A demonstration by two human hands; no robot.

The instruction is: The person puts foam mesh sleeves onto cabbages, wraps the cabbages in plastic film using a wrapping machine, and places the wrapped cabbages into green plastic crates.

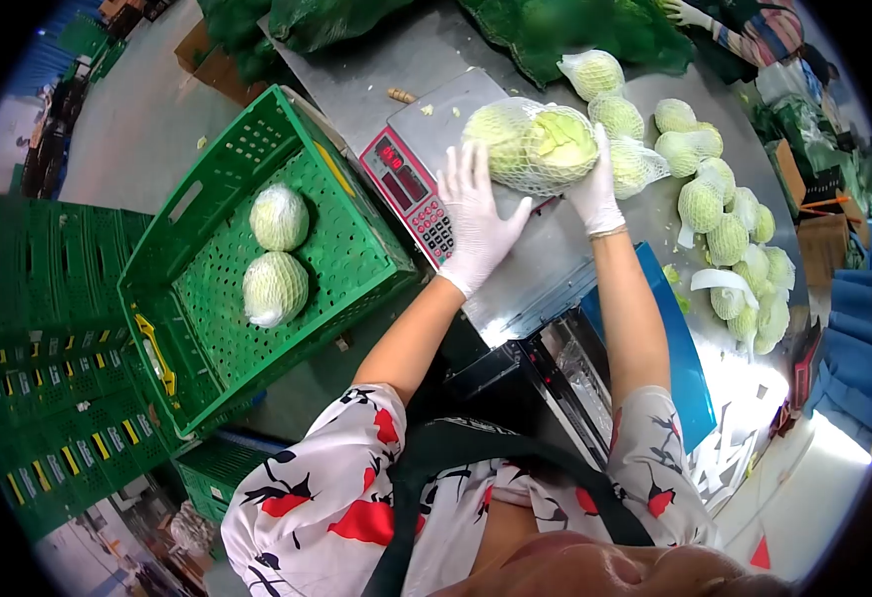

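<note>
A net-wrapped pair of pale green cabbages (531, 146) lies over the plate of a red and silver scale (408, 189) with lit red digits. My left hand (481, 214), in a white glove, is spread with its fingertips at the near left side of the wrapped cabbages. My right hand (597, 189), also gloved, has its fingers round their right end. Two netted cabbages (279, 217) sit one in front of the other in a green crate (227, 373) left of the scale.
Several netted cabbages (728, 239) line the table's right side. Green net sacks (585, 35) lie at the back. Stacked green crates (43, 338) stand at far left. A black device (555, 383) and blue panel (677, 348) are near my body. A co-worker's gloved hand (688, 14) shows at upper right.
</note>
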